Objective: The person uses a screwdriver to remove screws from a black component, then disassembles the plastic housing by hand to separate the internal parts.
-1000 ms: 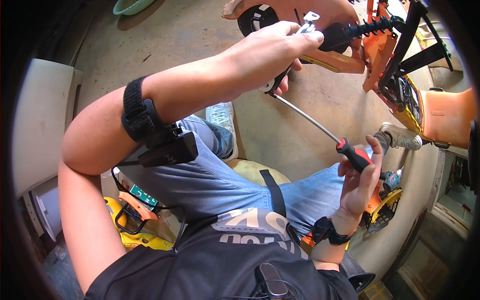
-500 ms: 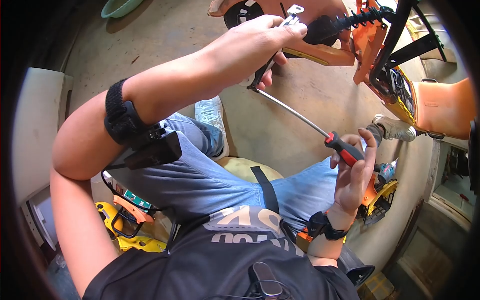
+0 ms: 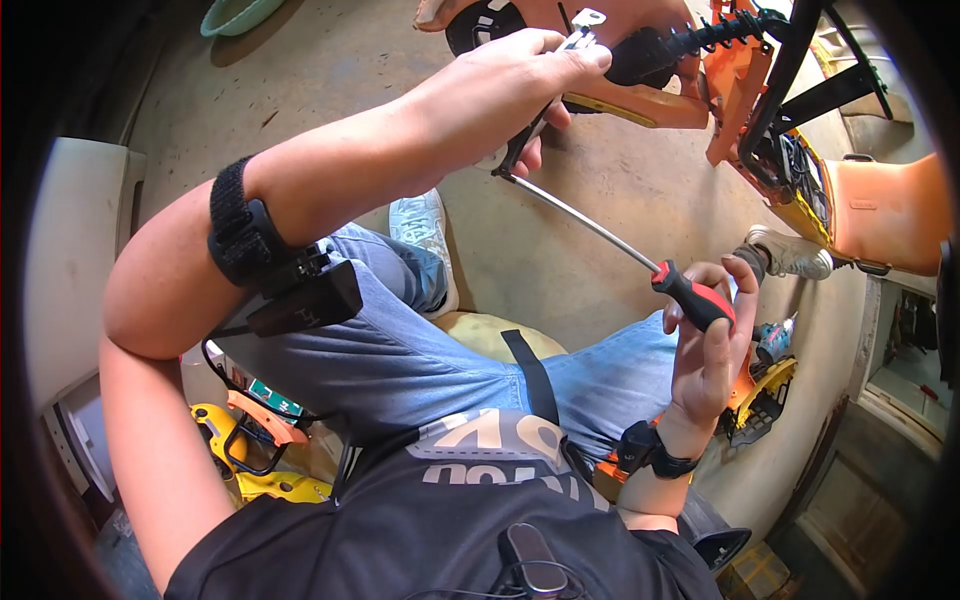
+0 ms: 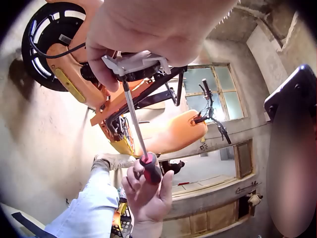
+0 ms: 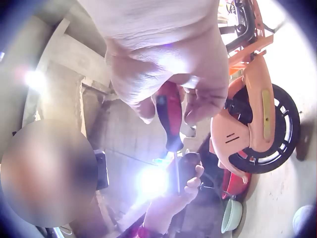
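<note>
In the head view the left hand (image 3: 520, 85) grips a dark part with a metal bracket (image 3: 588, 20) above its thumb. The right hand (image 3: 710, 350) holds a red and black screwdriver (image 3: 700, 300) by its handle, with the shaft angled up to the left. The tip meets the dark part's lower end, below the left hand. In the left wrist view the screwdriver shaft (image 4: 134, 119) reaches the underside of the metal bracket (image 4: 133, 65). The right wrist view shows the handle (image 5: 171, 114) between the right hand's thumb and fingers.
An orange vehicle (image 3: 885, 225) with a black shock absorber (image 3: 720, 42) lies beyond the hands. A green basin (image 3: 238, 15) sits at the top left. Yellow parts (image 3: 285, 487) lie beside the left thigh; a drill (image 3: 775, 340) is at the right.
Both hands and the scene have shifted slightly left in the head view. The right thumb and fingers have changed position around the screwdriver handle; the left hand keeps its grip.
</note>
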Available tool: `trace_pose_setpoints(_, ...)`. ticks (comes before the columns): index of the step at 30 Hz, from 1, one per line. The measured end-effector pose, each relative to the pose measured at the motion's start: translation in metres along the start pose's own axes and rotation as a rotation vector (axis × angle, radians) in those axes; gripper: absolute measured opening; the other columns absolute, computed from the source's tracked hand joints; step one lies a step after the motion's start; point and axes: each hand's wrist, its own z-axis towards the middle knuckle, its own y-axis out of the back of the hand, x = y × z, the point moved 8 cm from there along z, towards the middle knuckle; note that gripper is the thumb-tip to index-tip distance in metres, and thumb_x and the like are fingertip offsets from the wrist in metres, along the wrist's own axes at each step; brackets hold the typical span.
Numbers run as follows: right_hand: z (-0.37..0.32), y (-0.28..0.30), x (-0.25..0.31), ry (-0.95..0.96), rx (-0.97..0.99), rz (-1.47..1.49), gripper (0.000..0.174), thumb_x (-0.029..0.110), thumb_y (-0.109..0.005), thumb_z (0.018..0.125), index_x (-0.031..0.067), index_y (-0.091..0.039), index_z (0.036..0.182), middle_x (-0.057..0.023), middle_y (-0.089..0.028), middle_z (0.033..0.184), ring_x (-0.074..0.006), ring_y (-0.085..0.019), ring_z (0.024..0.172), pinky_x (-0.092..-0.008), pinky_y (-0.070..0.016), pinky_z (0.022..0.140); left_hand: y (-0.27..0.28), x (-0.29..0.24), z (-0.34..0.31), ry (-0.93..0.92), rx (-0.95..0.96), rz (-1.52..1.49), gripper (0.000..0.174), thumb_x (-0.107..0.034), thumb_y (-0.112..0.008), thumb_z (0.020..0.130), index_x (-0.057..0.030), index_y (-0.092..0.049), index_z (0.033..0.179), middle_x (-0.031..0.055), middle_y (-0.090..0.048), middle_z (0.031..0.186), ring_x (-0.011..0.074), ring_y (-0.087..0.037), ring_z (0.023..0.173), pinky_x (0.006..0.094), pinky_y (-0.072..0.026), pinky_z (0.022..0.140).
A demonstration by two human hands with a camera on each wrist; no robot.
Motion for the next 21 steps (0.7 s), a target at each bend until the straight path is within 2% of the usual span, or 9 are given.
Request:
trace_pose_setpoints(2, -0.001, -0.003, 0.010, 0.059, -0.008, -0.024, 0.083, 0.060, -0.071, 0.089, 0.0004, -0.041, 0.137, -0.0099, -0.059, 0.095, -0.0142, -0.056, 0.088, -0.0266, -0.0438, 0.066, 0.000, 0.000, 0.000, 0.005, -0.003, -0.001, 0.052, -0.058, -0.052, 0.100, -0.0085, -0.054, 0.114, 0.0059, -0.057, 0.098, 0.0073, -0.058, 0.065, 0.0233, -0.0477, 0.055)
trace_pose_setpoints(6, -0.004, 0.014, 0.003, 0.049, -0.020, -0.100, 0.078, 0.056, -0.071, 0.091, 0.0006, -0.041, 0.137, -0.0097, -0.058, 0.094, -0.0143, -0.056, 0.086, -0.0269, -0.0439, 0.066, -0.004, 0.001, 0.001, 0.014, 0.015, -0.015, 0.050, -0.057, -0.052, 0.100, -0.0092, -0.053, 0.116, 0.0054, -0.057, 0.098, 0.0079, -0.058, 0.065, 0.0236, -0.0480, 0.056)
trace_pose_setpoints(8, -0.008, 0.023, -0.013, -0.125, -0.021, 0.029, 0.071, 0.048, -0.070, 0.092, 0.0007, -0.041, 0.137, -0.0104, -0.059, 0.095, -0.0146, -0.056, 0.085, -0.0276, -0.0441, 0.067, -0.004, 0.004, 0.000, 0.042, 0.017, -0.033, 0.050, -0.057, -0.052, 0.101, -0.0094, -0.053, 0.117, 0.0052, -0.057, 0.099, 0.0081, -0.057, 0.065, 0.0236, -0.0481, 0.056)
trace_pose_setpoints(12, -0.004, 0.017, -0.018, -0.171, 0.075, 0.149, 0.067, 0.042, -0.070, 0.093, 0.0008, -0.042, 0.137, -0.0117, -0.059, 0.096, -0.0154, -0.055, 0.084, -0.0283, -0.0449, 0.068, -0.003, 0.007, 0.002, 0.045, 0.024, -0.036, 0.051, -0.056, -0.052, 0.101, -0.0098, -0.052, 0.122, 0.0053, -0.057, 0.099, 0.0085, -0.057, 0.065, 0.0238, -0.0481, 0.056)
trace_pose_setpoints(14, -0.001, 0.003, 0.003, 0.044, 0.085, -0.058, 0.067, 0.044, -0.071, 0.092, 0.0009, -0.043, 0.136, -0.0121, -0.058, 0.096, -0.0162, -0.054, 0.083, -0.0284, -0.0457, 0.069, -0.002, 0.006, 0.001, 0.032, 0.011, -0.029, 0.052, -0.056, -0.052, 0.101, -0.0099, -0.052, 0.123, 0.0053, -0.057, 0.098, 0.0085, -0.057, 0.065, 0.0237, -0.0482, 0.056)
trace_pose_setpoints(17, -0.005, 0.006, 0.007, 0.074, 0.102, -0.116, 0.068, 0.043, -0.072, 0.091, 0.0007, -0.043, 0.136, -0.0131, -0.058, 0.098, -0.0172, -0.053, 0.084, -0.0292, -0.0463, 0.072, -0.002, 0.004, 0.002, 0.021, 0.009, -0.045, 0.052, -0.056, -0.052, 0.101, -0.0099, -0.052, 0.123, 0.0054, -0.057, 0.098, 0.0086, -0.057, 0.065, 0.0241, -0.0484, 0.056)
trace_pose_setpoints(18, -0.005, 0.008, 0.007, 0.122, 0.096, -0.140, 0.063, 0.047, -0.068, 0.095, 0.0005, -0.047, 0.132, -0.0114, -0.059, 0.094, -0.0157, -0.055, 0.079, -0.0274, -0.0462, 0.066, -0.002, 0.005, 0.003, 0.030, 0.017, -0.031, 0.053, -0.057, -0.052, 0.101, -0.0098, -0.052, 0.125, 0.0055, -0.057, 0.098, 0.0087, -0.057, 0.065, 0.0242, -0.0485, 0.056)
trace_pose_setpoints(19, -0.006, 0.009, 0.007, 0.122, 0.096, -0.141, 0.063, 0.047, -0.068, 0.095, 0.0005, -0.047, 0.132, -0.0114, -0.059, 0.094, -0.0157, -0.055, 0.079, -0.0274, -0.0462, 0.066, -0.003, 0.006, 0.003, 0.040, 0.025, -0.018, 0.053, -0.057, -0.052, 0.101, -0.0096, -0.052, 0.126, 0.0056, -0.057, 0.098, 0.0087, -0.057, 0.066, 0.0244, -0.0485, 0.057)
trace_pose_setpoints(21, -0.009, 0.014, -0.005, -0.026, 0.076, -0.035, 0.058, 0.052, -0.061, 0.100, 0.0007, -0.050, 0.126, -0.0087, -0.059, 0.088, -0.0137, -0.057, 0.072, -0.0245, -0.0445, 0.057, -0.004, 0.009, 0.002, 0.052, 0.025, -0.037, 0.054, -0.057, -0.052, 0.101, -0.0096, -0.052, 0.127, 0.0056, -0.057, 0.098, 0.0088, -0.057, 0.065, 0.0245, -0.0483, 0.056)
